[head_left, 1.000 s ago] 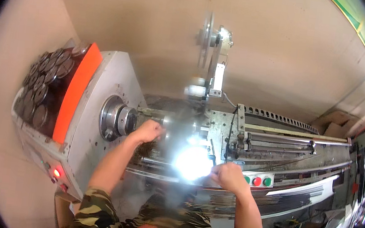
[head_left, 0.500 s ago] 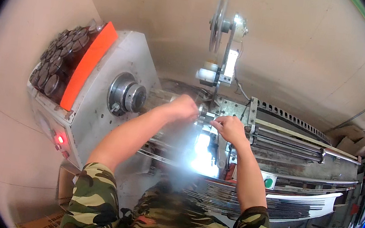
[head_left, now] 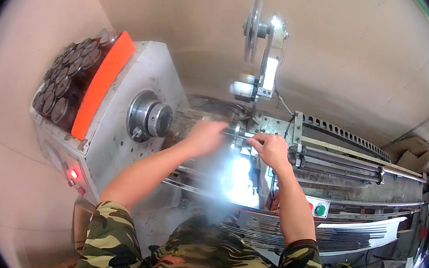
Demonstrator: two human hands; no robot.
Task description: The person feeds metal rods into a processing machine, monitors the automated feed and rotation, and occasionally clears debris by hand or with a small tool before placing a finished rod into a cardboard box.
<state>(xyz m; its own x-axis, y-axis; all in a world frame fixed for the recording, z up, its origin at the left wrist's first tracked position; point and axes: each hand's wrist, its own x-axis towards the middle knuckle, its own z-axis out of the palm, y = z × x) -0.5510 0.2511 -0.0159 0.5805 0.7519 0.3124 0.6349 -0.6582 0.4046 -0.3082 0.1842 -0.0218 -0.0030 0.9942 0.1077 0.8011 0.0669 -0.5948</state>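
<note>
My left hand [head_left: 206, 137] is curled closed over the machine bed, its fingers at the left end of a thin metal rod [head_left: 236, 135]; motion blurs the fingertips. My right hand [head_left: 272, 151] pinches the same rod between thumb and forefinger, a short way to the right. The rod runs roughly level between the hands, just in front of the metal carriage [head_left: 273, 126]. A bright light [head_left: 241, 177] glares below it, and haze in the picture hides part of the bed under my left hand.
To the left stands a grey headstock with a round chuck [head_left: 159, 120], an orange guard [head_left: 102, 87] and several round metal pieces [head_left: 61, 90] on top. A reel [head_left: 253, 28] rises behind. Long dark rods [head_left: 340, 238] lie on a white sheet at right, near a green button [head_left: 320, 210].
My left hand has shifted slightly left and lower, and the thin rod now shows between both hands. The right hand has hardly moved. The view has tilted a little.
</note>
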